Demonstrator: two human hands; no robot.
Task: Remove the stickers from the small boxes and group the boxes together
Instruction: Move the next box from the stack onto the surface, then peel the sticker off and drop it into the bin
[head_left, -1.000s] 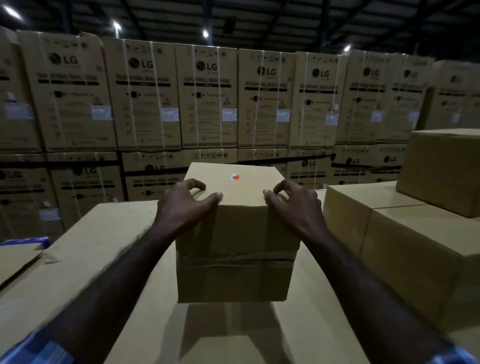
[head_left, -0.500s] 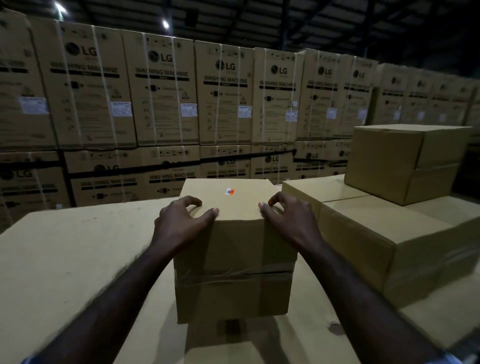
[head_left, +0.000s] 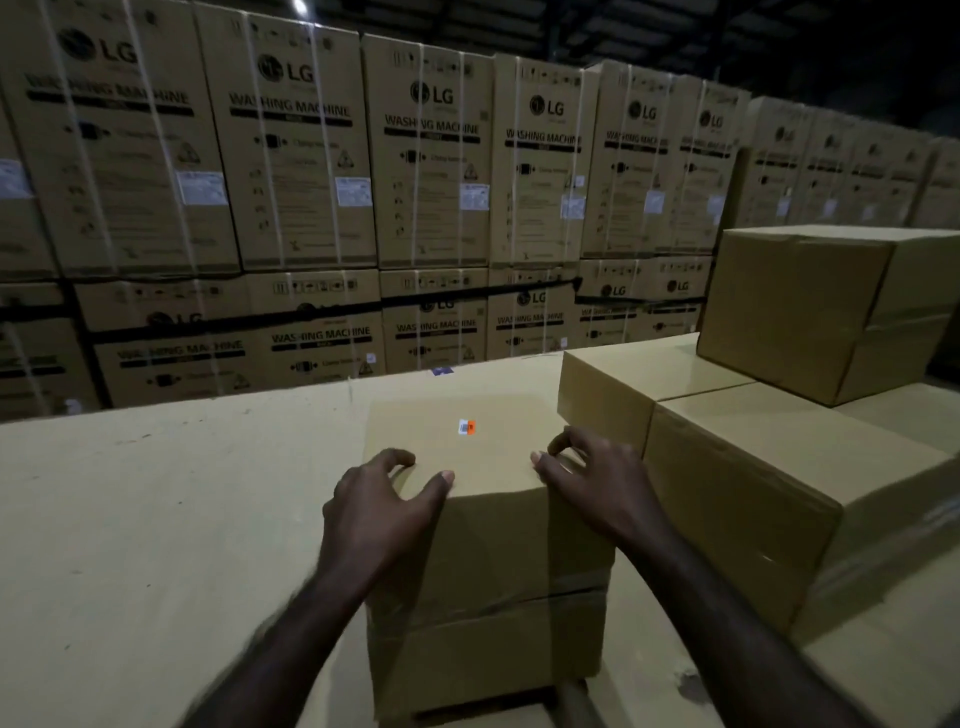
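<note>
So there's this small cardboard box sitting on a big flat cardboard surface, and everything else is easiest to place relative to it. Both hands are on its top near edge: the left hand is clamped over the near left corner with the fingers curled down onto the top and the thumb stretched out along the front edge, and the right hand is doing the same on the near right corner, fingers bent and fingertips pressing on the top panel. So both are gripping the box, not flat or spread. On top of the box, a bit past the fingers and roughly in the middle, there's a tiny sticker, white with an orange bit, not peeled, neither hand touching it. A band of clear tape wraps around the front of the box lower down. Just to the right of the box, very close or maybe touching (can't really tell in this light), are two more plain boxes side by side, a nearer one and a farther one, and another plain box is stacked on top of them further right. Behind the box, past the far edge of the surface, is a wall of tall washing machine cartons, strapped with white bands. Whole place is pretty dim.
</note>
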